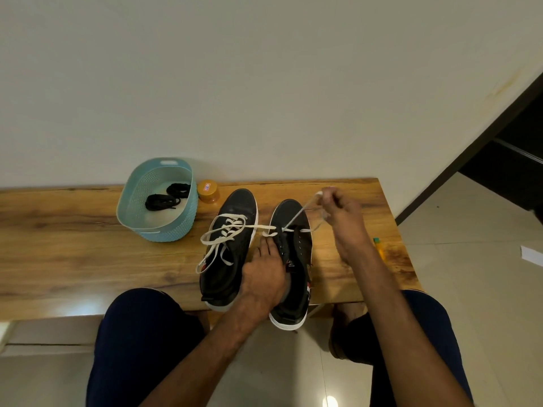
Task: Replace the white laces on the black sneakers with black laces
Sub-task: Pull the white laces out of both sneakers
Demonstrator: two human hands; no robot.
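Note:
Two black sneakers stand side by side on the wooden table [73, 254]. The left sneaker [227, 259] still carries its white lace, loosened and looped over its side. The right sneaker [293, 227] has most eyelets bare, with a white lace [296, 217] through the ones nearest the toe. My right hand [342, 214] pinches that lace and holds it taut, up and to the right. My left hand [263, 277] rests on the right sneaker's tongue and collar, holding it down. Two black laces [167, 196] lie coiled in the blue basket [173, 230].
A small orange-lidded jar [208, 190] stands between the basket and the left sneaker. A yellow object with a green tip [379, 245] lies near the table's right edge. My knees are below the table's front edge. A wall rises behind the table.

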